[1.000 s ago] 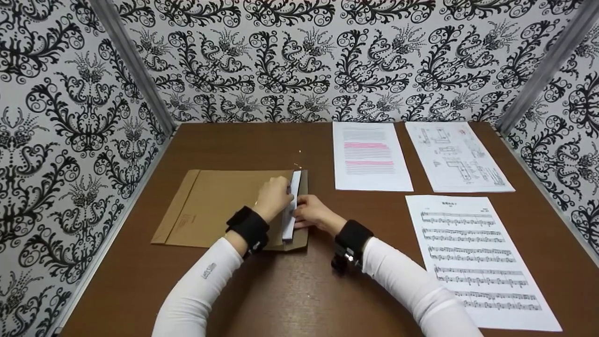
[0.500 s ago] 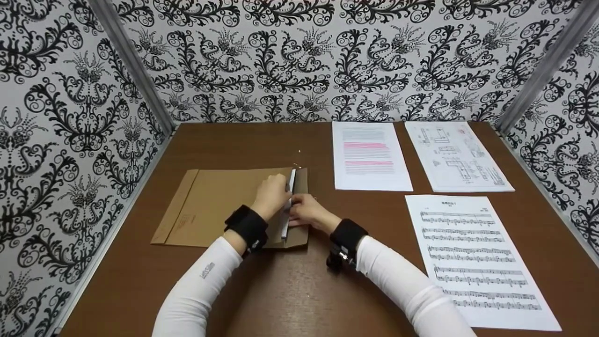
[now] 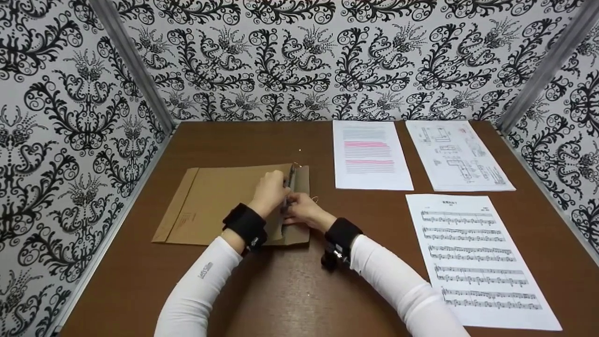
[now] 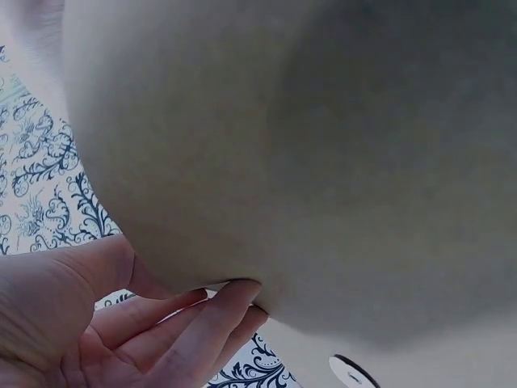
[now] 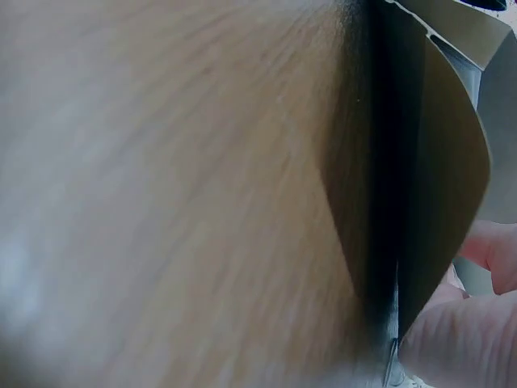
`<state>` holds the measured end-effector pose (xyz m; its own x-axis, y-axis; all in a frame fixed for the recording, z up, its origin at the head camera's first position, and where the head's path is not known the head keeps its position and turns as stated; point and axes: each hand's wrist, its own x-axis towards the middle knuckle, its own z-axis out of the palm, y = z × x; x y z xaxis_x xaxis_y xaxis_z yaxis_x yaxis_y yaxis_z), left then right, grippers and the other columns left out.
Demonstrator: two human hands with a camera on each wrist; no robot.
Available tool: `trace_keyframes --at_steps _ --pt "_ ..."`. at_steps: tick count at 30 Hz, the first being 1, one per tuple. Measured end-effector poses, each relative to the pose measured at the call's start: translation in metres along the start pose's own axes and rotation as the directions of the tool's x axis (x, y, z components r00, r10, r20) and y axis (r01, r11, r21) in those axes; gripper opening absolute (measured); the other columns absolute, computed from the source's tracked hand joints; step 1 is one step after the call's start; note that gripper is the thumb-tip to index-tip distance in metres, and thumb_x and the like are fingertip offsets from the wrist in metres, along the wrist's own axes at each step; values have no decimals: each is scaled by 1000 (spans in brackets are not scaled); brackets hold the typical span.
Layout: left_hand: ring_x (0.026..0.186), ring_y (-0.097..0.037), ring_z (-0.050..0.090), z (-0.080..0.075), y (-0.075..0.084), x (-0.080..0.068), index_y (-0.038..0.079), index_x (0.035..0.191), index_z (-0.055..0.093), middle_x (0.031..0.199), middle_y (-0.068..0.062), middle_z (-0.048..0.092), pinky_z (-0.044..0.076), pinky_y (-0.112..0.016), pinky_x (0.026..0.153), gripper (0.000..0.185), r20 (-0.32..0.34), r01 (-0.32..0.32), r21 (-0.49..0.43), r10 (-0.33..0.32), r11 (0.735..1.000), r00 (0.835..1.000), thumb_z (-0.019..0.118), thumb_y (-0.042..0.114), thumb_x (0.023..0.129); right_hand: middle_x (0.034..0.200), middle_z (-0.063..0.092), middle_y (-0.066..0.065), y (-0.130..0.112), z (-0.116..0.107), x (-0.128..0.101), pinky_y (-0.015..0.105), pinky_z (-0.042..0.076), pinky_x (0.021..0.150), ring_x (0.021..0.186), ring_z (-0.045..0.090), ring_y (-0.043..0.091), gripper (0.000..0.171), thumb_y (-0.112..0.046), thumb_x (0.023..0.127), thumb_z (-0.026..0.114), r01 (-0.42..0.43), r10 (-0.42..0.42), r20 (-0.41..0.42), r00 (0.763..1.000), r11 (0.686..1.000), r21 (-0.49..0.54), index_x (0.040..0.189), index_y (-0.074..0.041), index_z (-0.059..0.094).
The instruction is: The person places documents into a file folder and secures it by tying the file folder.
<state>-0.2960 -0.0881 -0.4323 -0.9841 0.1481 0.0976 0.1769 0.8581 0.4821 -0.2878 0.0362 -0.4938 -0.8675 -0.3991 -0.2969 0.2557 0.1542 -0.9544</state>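
Observation:
A brown envelope (image 3: 220, 206) lies flat on the table, its open end and flap (image 3: 302, 234) to the right. Only a thin edge of a white paper stack (image 3: 290, 180) still shows in the mouth. My left hand (image 3: 269, 192) grips the envelope's upper lip and holds it raised. In the left wrist view the left hand's fingers (image 4: 186, 323) curl under the envelope (image 4: 323, 145). My right hand (image 3: 302, 210) pinches the stack's edge at the mouth. The right wrist view shows the flap (image 5: 440, 186) close up, with right fingertips (image 5: 452, 331) beside it.
Three printed sheets lie to the right: a text page with pink highlights (image 3: 369, 154), a technical drawing (image 3: 456, 157) and sheet music (image 3: 477, 257). Patterned walls close in the brown table (image 3: 281, 290) on three sides.
The paper stack has slid leftward into the envelope until only a sliver shows. Both hands have moved slightly up and left with it.

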Motion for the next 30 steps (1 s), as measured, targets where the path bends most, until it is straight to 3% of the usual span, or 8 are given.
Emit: trace_keyframes --at_steps 6,10,15,20,24,27,30 --pt "66 -20 46 -1 -2 -1 -1 88 73 89 -18 74 36 -31 61 9 -12 -13 -46 13 999 1000 64 -1 89 95 54 3 2 4 2 32 62 79 82 62 14 46 13 90 48 32 -33 25 999 999 36 135 8 53" --pt "67 -20 46 -2 -3 0 -1 89 72 89 -18 74 36 -32 62 9 -11 -13 -71 12 997 1000 63 -2 88 104 57 7 2 6 4 33 63 80 85 64 17 52 14 88 47 37 -38 22 999 999 37 140 6 52" --pt "72 -18 51 -2 -5 2 -3 108 76 107 -19 77 42 -30 67 24 9 -2 -108 3 994 1000 64 -3 87 117 59 12 1 6 4 40 63 89 92 67 21 58 12 94 46 -9 9 8 1000 1000 -2 150 0 46" --pt "84 -23 66 -1 -6 4 -5 117 74 116 -21 76 54 -35 77 32 16 1 -137 1 991 1000 65 -3 87 108 54 8 1 5 7 40 63 87 87 64 19 56 11 96 46 -27 27 6 1000 1000 -3 151 0 45" --pt "96 -32 74 1 -8 4 -6 119 73 118 -22 75 59 -42 86 33 4 5 -157 -4 988 1000 65 -2 87 124 58 16 0 4 7 42 63 88 90 66 23 58 11 95 46 -36 36 16 999 999 3 151 -2 45" --pt "90 -29 73 2 -8 4 -6 120 72 118 -22 75 59 -41 84 34 4 9 -165 -9 986 1000 65 -2 87 145 53 24 -1 2 4 43 63 90 100 70 30 60 11 96 46 -43 43 36 998 999 -2 154 -3 42" --pt "80 -22 65 2 -9 3 -6 121 72 119 -23 75 56 -35 77 36 6 9 -165 -8 986 1000 65 -2 86 151 49 27 -3 -2 0 40 63 89 102 73 32 58 6 98 48 -48 49 65 997 999 -12 155 0 39"
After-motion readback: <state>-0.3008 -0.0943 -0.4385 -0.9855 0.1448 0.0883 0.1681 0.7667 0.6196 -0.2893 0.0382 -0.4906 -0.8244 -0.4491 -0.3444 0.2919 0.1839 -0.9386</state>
